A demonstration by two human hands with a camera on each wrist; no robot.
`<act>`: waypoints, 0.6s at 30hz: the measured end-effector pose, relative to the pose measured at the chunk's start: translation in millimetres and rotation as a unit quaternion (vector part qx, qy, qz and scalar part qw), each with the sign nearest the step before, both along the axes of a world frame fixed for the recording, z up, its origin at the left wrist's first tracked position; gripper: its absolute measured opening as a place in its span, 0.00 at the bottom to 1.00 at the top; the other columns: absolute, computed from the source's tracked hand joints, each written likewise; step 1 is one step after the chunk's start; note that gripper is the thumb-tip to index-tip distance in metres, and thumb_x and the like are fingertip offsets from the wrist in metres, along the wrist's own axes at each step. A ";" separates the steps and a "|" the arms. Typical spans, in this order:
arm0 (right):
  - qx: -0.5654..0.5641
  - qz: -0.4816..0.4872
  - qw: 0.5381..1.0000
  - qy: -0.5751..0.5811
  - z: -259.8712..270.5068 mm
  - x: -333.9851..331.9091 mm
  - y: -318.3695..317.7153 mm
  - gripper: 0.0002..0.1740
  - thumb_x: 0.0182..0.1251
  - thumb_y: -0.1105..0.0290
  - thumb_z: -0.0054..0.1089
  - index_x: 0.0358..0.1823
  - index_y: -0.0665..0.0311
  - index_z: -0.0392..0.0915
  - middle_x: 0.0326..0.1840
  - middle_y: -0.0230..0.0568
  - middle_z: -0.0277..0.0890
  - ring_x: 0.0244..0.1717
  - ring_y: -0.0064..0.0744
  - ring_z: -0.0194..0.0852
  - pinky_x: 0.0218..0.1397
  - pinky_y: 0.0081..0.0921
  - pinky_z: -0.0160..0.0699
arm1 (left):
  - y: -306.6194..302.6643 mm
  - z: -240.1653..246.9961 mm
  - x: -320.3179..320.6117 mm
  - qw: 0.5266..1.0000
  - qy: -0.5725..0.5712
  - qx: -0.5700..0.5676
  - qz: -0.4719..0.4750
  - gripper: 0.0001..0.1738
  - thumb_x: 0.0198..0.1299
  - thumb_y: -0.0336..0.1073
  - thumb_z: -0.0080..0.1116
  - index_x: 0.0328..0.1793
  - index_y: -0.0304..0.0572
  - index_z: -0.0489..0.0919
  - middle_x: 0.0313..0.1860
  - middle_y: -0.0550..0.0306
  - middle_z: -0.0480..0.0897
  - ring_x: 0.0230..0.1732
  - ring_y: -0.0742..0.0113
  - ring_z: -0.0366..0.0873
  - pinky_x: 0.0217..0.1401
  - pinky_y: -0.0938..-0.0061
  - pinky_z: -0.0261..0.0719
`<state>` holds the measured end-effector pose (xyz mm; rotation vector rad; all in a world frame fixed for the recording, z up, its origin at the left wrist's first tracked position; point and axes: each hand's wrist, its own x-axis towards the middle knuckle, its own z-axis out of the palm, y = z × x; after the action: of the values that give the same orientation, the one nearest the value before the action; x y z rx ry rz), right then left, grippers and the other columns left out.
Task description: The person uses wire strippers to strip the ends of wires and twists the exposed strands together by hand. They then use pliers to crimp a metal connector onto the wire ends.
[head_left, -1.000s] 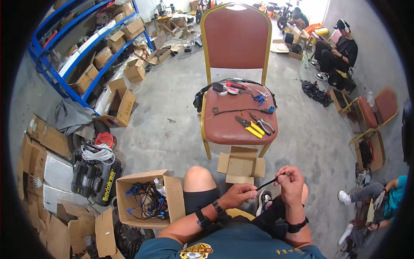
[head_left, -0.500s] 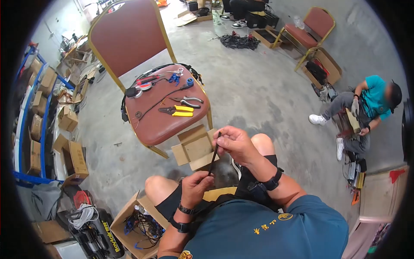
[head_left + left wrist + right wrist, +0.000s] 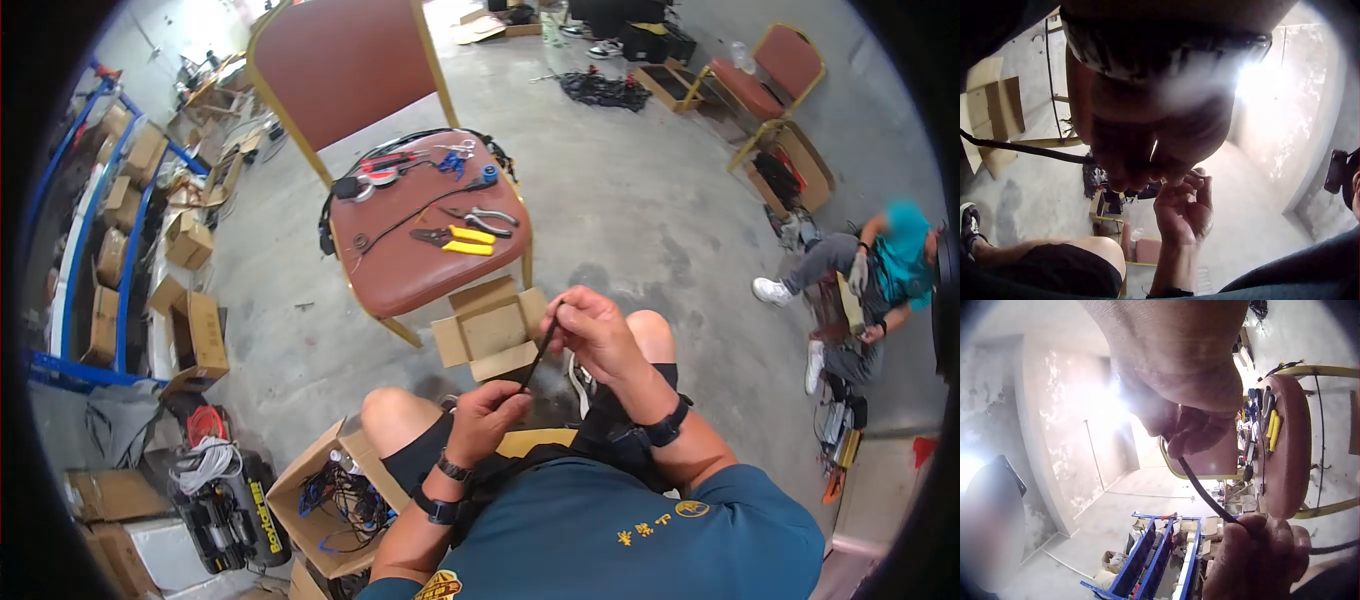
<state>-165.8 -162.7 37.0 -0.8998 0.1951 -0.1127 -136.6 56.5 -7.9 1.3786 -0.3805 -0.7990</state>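
A short stretch of thin black cable (image 3: 542,358) runs slantwise between my two hands above my lap. My left hand (image 3: 487,418) grips its lower part, thumb on top. Farther forward and to the right, my right hand (image 3: 598,335) pinches the upper end between thumb and fingers. The right wrist view shows the cable (image 3: 1207,497) spanning the gap between the hands, with more of it leaving the far side of my left hand (image 3: 1260,556). In the left wrist view this cable tail (image 3: 1029,149) sticks out sideways.
Ahead, a red chair (image 3: 430,285) bears yellow-handled wire strippers (image 3: 460,238), grey pliers (image 3: 485,217), scissors and a cable with a blue connector (image 3: 488,175). An open carton (image 3: 490,335) lies below it. By my left knee stands a box of cables (image 3: 345,500). A person (image 3: 880,270) sits at right.
The head view has swung to the right, then slightly back left. Both hands keep hold of the cable, which now slants more steeply in the head view.
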 end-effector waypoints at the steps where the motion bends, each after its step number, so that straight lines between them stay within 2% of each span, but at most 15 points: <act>1: -0.002 -0.002 1.000 -0.003 -1.1 -0.3 0.5 0.07 0.72 0.67 0.59 0.44 0.61 0.77 0.38 0.38 0.81 0.29 0.24 0.78 0.34 0.22 0.79 | 1.0 0.7 0.6 1.000 0.008 0.001 0.001 0.09 0.65 0.31 0.62 0.47 0.33 0.82 0.32 0.62 0.84 0.31 0.79 0.78 0.33 0.83 0.75; 8: -0.029 0.013 1.000 0.000 4.1 1.8 4.3 0.06 0.71 0.68 0.61 0.42 0.62 0.78 0.37 0.39 0.81 0.31 0.24 0.80 0.35 0.22 0.80 | -4.6 8.7 0.0 0.999 0.025 -0.024 0.020 0.09 0.66 0.32 0.61 0.48 0.34 0.82 0.32 0.62 0.85 0.31 0.80 0.76 0.34 0.82 0.74; 11: -0.078 0.044 0.996 -0.028 -6.2 2.0 0.3 0.15 0.71 0.70 0.60 0.56 0.62 0.75 0.44 0.42 0.80 0.33 0.25 0.80 0.39 0.23 0.81 | -3.9 8.5 3.2 1.000 0.012 -0.003 0.009 0.10 0.67 0.33 0.60 0.49 0.34 0.82 0.32 0.61 0.85 0.30 0.80 0.75 0.33 0.82 0.73; 14: -0.093 0.006 0.994 -0.051 21.7 0.7 12.7 0.31 0.69 0.74 0.61 0.72 0.60 0.62 0.53 0.45 0.77 0.36 0.24 0.79 0.43 0.23 0.81 | -1.3 2.4 3.4 1.000 0.022 -0.008 0.019 0.10 0.67 0.34 0.61 0.49 0.35 0.82 0.32 0.60 0.85 0.30 0.79 0.75 0.32 0.82 0.73; 17: -0.149 0.000 0.983 -0.106 22.3 -3.0 10.9 0.42 0.67 0.79 0.61 0.79 0.56 0.50 0.59 0.46 0.72 0.40 0.25 0.78 0.46 0.23 0.80 | 2.1 -4.9 1.7 0.998 0.041 -0.034 0.045 0.10 0.67 0.34 0.61 0.48 0.35 0.82 0.33 0.58 0.85 0.30 0.78 0.75 0.32 0.82 0.73; 18: -0.165 0.002 0.981 -0.101 22.5 -2.7 11.1 0.41 0.66 0.80 0.61 0.78 0.55 0.52 0.58 0.46 0.73 0.41 0.24 0.78 0.47 0.23 0.79 | 2.2 -3.1 2.0 0.997 0.041 -0.036 0.053 0.09 0.68 0.34 0.60 0.47 0.35 0.82 0.33 0.58 0.85 0.30 0.78 0.76 0.32 0.82 0.74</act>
<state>-168.5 -151.6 59.5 -1.2112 -0.0171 -0.2358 -134.6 58.6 -11.0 1.2842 -0.2660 -0.7453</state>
